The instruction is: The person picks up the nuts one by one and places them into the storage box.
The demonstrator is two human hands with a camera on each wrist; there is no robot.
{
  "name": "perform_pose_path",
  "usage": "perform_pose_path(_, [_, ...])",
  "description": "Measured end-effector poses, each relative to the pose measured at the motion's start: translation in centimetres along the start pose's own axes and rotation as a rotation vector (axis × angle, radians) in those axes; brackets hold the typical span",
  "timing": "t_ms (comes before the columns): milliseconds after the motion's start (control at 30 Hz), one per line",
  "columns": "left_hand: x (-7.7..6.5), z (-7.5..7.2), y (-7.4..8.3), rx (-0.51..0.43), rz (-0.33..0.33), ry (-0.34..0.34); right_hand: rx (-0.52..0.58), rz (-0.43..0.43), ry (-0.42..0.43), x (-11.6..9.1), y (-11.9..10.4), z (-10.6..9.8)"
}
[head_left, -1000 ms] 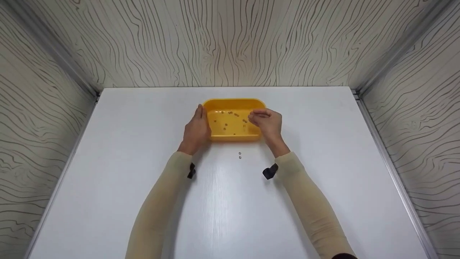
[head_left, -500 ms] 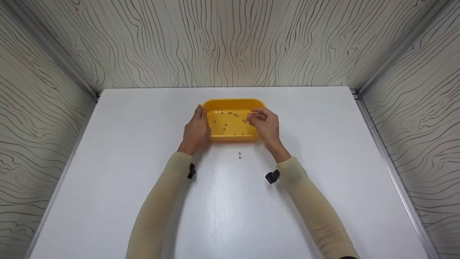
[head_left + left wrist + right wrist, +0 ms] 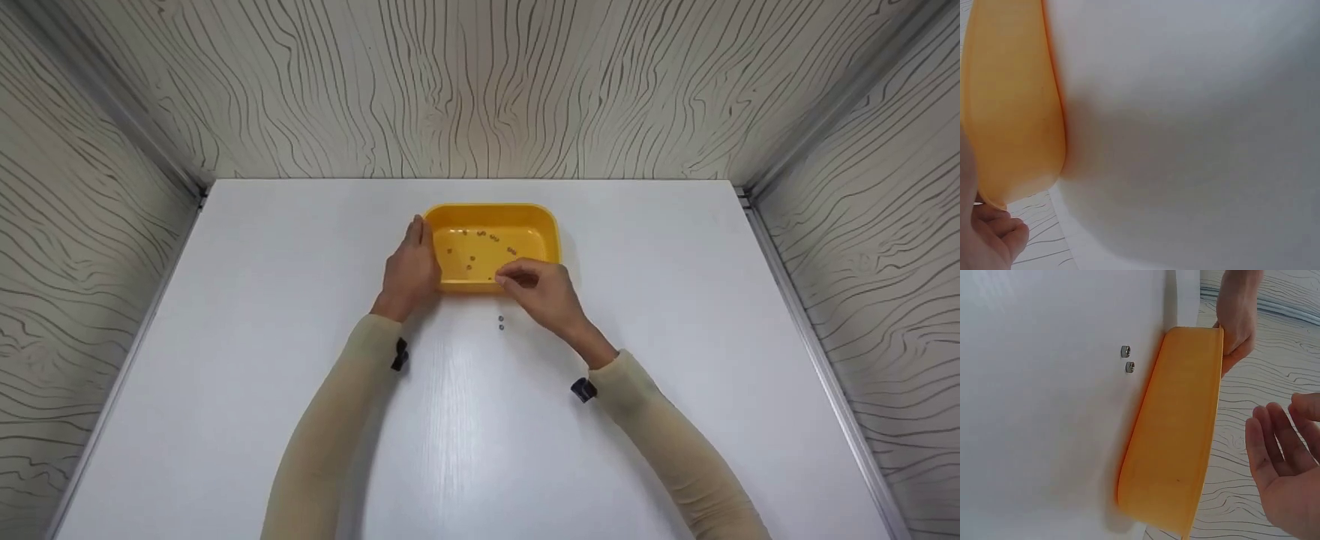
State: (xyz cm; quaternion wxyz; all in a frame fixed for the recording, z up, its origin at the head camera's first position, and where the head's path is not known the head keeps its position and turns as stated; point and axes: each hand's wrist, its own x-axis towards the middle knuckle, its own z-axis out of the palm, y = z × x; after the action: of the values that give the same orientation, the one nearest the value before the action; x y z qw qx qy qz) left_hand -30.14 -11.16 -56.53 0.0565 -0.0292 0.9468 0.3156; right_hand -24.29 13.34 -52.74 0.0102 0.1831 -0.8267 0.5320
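A yellow plastic bin [image 3: 480, 214] stands near the back of the white table, with several small metal nuts [image 3: 472, 259] scattered on its floor. My left hand [image 3: 411, 274] grips the bin's left side; in the left wrist view its fingers [image 3: 1015, 236] curl at the rim. Over the bin's front right corner is my right hand [image 3: 541, 292], thumb and index tips close together. The right wrist view shows the right hand [image 3: 1289, 461] beyond the rim, fingers loosely bent, no nut visible in it. Two hex nuts [image 3: 1126, 351] lie on the table in front of the bin.
The white table [image 3: 465, 435] reaches back to a wood-grain patterned wall [image 3: 480, 90]. Similar panels enclose the left and right sides, with metal rails along the edges. A small black wrist camera [image 3: 583, 389] sits on the right sleeve, another [image 3: 400, 355] on the left.
My right hand has moved from above the bin's right side toward its front edge, now covering a nut seen by the front wall half a second ago. The left hand stays in place.
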Motion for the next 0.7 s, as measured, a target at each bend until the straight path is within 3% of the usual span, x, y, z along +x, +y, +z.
perform_pose_path(133, [-0.3,0.0,-0.1,0.199,0.115,0.044,-0.086,-0.05,-0.096,-1.0,0.2,0.4])
perform_pose_path(333, [-0.4,0.0,-0.1,0.226,0.145,0.06,-0.301,-0.142,-0.259,-2.1,0.7,0.8])
perform_pose_path(433, [-0.4,0.0,-0.1,0.237,0.166,0.071,-0.481,-0.247,-0.334,-2.7,1.2,1.0])
perform_pose_path(567, [-0.3,0.0,-0.3,0.243,0.188,0.087,-0.75,-0.43,-0.373,-3.6,2.1,1.4])
perform_pose_path(700, [-0.2,0.1,-0.3,0.189,0.16,0.073,-0.956,-0.538,-0.399,-4.5,3.0,1.8])
